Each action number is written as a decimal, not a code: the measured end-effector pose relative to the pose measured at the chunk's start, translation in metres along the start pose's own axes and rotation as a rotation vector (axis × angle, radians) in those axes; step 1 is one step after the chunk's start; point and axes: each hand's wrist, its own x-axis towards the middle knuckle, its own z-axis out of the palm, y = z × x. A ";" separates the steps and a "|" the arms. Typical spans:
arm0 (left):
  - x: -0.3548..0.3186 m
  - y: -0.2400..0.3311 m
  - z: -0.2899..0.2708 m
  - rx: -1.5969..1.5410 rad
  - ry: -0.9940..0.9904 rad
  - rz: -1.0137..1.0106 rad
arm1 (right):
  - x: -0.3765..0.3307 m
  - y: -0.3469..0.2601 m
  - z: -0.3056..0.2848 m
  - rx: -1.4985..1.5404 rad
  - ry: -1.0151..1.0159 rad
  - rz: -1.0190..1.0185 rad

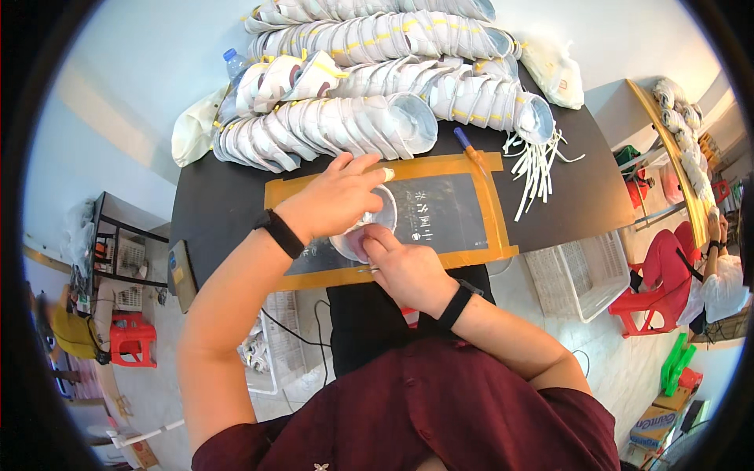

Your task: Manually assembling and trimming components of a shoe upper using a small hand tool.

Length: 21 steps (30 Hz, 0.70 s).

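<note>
A pale, rounded piece with a raised rim (389, 210) is between my hands over the dark mat; its kind is unclear, as my fingers cover much of it. My left hand (334, 195) curls over its far left side, with a light cover on one fingertip. From the near side, my right hand (404, 267) pinches the edge with thumb and forefinger together. Both wrists wear dark bands. Beneath lies the mat (452, 212), edged with brown tape and marked in white. A blue-capped pen (463, 140) rests at the mat's far right.
Nested rows of grey-white shoe uppers (322, 129) with yellow tabs fill the table's far side. White strips (534, 177) hang beside them at right. White crates (577, 271) stand below the table. Another person (719, 282) sits at a bench on the right; a red stool (132, 339) is at left.
</note>
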 end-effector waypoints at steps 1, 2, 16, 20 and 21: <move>0.002 -0.002 0.001 -0.003 -0.002 0.006 | -0.001 0.000 0.001 -0.005 0.008 0.007; 0.004 -0.005 0.003 -0.001 -0.024 0.006 | -0.001 0.001 0.001 -0.010 0.015 0.013; -0.001 -0.010 0.011 -0.223 -0.058 -0.160 | 0.006 0.002 -0.006 0.099 0.027 0.062; -0.010 -0.010 0.014 -0.206 0.014 -0.228 | 0.012 -0.005 -0.007 0.031 -0.050 0.213; -0.012 -0.010 0.015 -0.199 0.041 -0.242 | 0.012 -0.005 -0.006 0.030 -0.051 0.210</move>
